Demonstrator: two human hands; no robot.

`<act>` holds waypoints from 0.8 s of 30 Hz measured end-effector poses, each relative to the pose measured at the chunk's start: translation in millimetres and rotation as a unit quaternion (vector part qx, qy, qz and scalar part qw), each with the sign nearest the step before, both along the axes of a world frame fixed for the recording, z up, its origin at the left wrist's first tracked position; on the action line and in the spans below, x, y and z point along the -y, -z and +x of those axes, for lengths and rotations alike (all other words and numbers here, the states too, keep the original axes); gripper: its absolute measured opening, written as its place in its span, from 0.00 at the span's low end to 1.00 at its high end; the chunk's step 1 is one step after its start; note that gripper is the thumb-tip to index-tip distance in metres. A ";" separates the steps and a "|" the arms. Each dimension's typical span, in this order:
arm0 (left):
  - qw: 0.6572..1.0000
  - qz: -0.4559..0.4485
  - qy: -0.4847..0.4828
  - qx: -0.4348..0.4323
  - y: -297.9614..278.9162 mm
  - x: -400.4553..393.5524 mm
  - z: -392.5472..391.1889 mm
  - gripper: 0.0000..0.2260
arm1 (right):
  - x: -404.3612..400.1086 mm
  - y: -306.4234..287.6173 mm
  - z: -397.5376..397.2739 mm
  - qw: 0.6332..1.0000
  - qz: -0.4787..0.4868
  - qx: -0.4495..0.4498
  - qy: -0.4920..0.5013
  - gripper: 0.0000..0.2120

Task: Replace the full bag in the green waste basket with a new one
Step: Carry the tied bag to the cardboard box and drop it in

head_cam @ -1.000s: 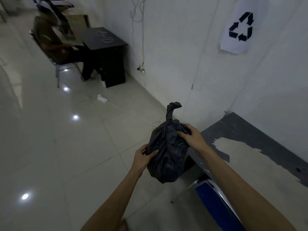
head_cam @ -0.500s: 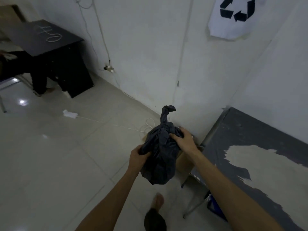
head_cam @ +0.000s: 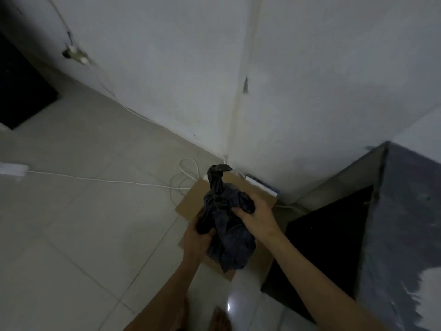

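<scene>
Head view looks down into a room corner, dim and somewhat blurred. A tied black bag [head_cam: 226, 225] is held up at the centre of the frame, its twisted knot pointing toward the top of the frame. The left hand [head_cam: 198, 240] is clenched around the bag's lower left side, and the right hand [head_cam: 256, 218] grips a bunched fold at its upper right, fingers closed into the plastic. Both forearms reach in from the bottom edge.

Directly behind the bag, on the tiled floor [head_cam: 83, 223], lies a flat brown piece that looks like a cardboard box [head_cam: 191, 201], though the bag covers most of it. A white cable [head_cam: 95, 179] runs across the floor from a white block [head_cam: 13, 169] at the left edge to loose loops just beside the cardboard. At the right of the frame stands a bench [head_cam: 405, 223] with a worn grey top. The white wall [head_cam: 167, 68] fills the upper half, with a socket [head_cam: 75, 54] at upper left. A bare foot [head_cam: 220, 320] shows at the bottom centre.
</scene>
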State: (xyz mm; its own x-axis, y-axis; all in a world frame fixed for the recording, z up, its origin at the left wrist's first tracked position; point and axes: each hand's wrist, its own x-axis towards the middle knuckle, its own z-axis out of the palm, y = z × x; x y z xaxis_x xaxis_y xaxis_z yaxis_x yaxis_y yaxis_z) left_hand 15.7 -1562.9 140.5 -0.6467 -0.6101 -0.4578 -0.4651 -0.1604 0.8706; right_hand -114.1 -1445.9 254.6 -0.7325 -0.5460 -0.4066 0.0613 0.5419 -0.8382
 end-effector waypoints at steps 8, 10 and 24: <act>0.996 -0.020 0.074 0.048 191.9 28.5 -72.2 0.15 | 15.3 200.4 -69.2 0.995 0.033 0.075 0.062 0.16; 0.992 -0.049 0.092 0.069 233.9 33.6 -77.5 0.14 | 13.4 245.8 -75.3 0.991 0.042 0.101 0.071 0.14; 0.988 -0.031 0.128 0.082 330.5 33.3 -89.4 0.35 | -0.5 386.7 -107.1 0.978 0.104 0.030 0.179 0.14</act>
